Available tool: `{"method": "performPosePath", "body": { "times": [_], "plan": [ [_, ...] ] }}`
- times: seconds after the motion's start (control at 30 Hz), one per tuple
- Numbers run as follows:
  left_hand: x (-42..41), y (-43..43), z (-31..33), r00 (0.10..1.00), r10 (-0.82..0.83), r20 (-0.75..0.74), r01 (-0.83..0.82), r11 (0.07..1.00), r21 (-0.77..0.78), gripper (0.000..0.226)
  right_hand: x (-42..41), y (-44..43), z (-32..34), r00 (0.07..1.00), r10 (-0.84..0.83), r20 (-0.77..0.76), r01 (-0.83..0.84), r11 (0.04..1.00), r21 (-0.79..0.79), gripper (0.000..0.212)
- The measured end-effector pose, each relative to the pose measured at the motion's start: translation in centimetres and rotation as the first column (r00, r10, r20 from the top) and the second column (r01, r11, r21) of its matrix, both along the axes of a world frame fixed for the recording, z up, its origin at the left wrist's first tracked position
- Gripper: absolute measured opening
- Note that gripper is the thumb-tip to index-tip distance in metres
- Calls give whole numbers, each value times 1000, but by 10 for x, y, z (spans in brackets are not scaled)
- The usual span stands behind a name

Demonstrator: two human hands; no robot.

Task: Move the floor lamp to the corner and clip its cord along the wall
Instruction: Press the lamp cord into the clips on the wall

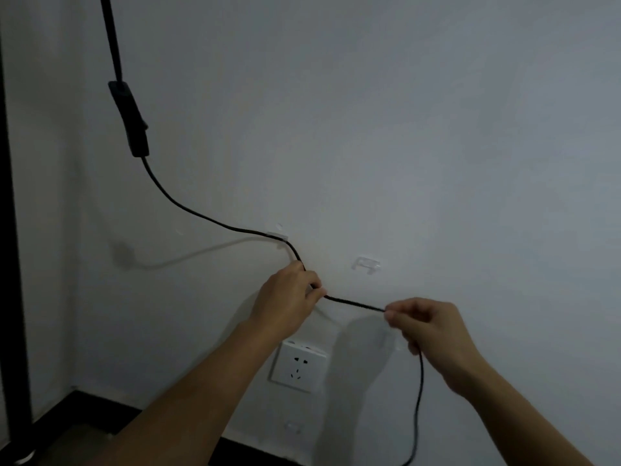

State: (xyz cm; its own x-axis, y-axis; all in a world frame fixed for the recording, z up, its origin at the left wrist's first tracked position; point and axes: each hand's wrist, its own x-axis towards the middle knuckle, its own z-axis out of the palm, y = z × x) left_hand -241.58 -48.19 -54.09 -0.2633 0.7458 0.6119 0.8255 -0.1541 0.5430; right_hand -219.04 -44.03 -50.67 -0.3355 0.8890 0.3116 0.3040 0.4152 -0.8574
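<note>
The black lamp cord drops from an inline switch at upper left and curves right through a clear clip stuck to the white wall. Below that clip my left hand pinches the cord. My right hand pinches it further right, so a short stretch runs taut between them. A second clear clip on the wall above that stretch holds nothing. From my right hand the cord hangs down to the floor. The lamp's black pole stands at the far left.
A white wall socket sits below my hands with nothing plugged in. Another small clear clip is stuck low on the wall near the dark skirting. The lamp's base rests on the floor at bottom left.
</note>
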Motion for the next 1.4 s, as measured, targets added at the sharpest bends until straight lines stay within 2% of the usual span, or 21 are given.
{"method": "performPosePath", "body": {
  "times": [0.07, 0.17, 0.37, 0.57, 0.87, 0.93, 1.03, 1.1, 1.2, 1.3, 1.4],
  "plan": [
    [5, 2, -1, 1000, 24, -4, -23, 999, 24, 26, -5, 8, 12, 994, -101, 30, 95, 983, 160, 8],
    [15, 5, -2, 1000, 12, -3, -12, 999, 52, 26, -20, 17, 29, 975, -196, 104, 149, 926, 346, 5],
    [29, 15, 0, 1000, 25, 13, -26, 994, 109, 27, -40, 29, 52, 954, -217, 208, 92, 869, 486, 8],
    [32, 27, -3, 990, 139, -1, -138, 985, 101, 17, -49, 39, 59, 919, -273, 284, 76, 830, 553, 10],
    [36, 32, -1, 973, 229, -44, -224, 970, 94, 24, -53, 40, 62, 879, -311, 363, 4, 764, 645, 9],
    [37, 31, -4, 971, 233, -44, -227, 967, 111, 25, -43, 43, 60, 894, -302, 332, 38, 787, 615, 8],
    [35, 31, -4, 963, 269, -29, -263, 955, 138, 27, -24, 45, 50, 951, -201, 235, 68, 876, 478, 10],
    [32, 30, -3, 955, 294, -22, -288, 946, 152, 27, -13, 45, 41, 958, -167, 232, 54, 902, 429, 8],
    [32, 28, -1, 952, 305, -7, -300, 941, 157, 26, -9, 45, 37, 950, -182, 254, 47, 887, 460, 7],
    [33, 28, 2, 947, 322, 9, -319, 935, 157, 26, -15, 44, 39, 946, -256, 199, 104, 822, 560, 6],
    [30, 29, 7, 937, 348, 33, -349, 923, 165, 26, -17, 43, 24, 943, -290, 163, 153, 812, 563, 4]
  ]
}}
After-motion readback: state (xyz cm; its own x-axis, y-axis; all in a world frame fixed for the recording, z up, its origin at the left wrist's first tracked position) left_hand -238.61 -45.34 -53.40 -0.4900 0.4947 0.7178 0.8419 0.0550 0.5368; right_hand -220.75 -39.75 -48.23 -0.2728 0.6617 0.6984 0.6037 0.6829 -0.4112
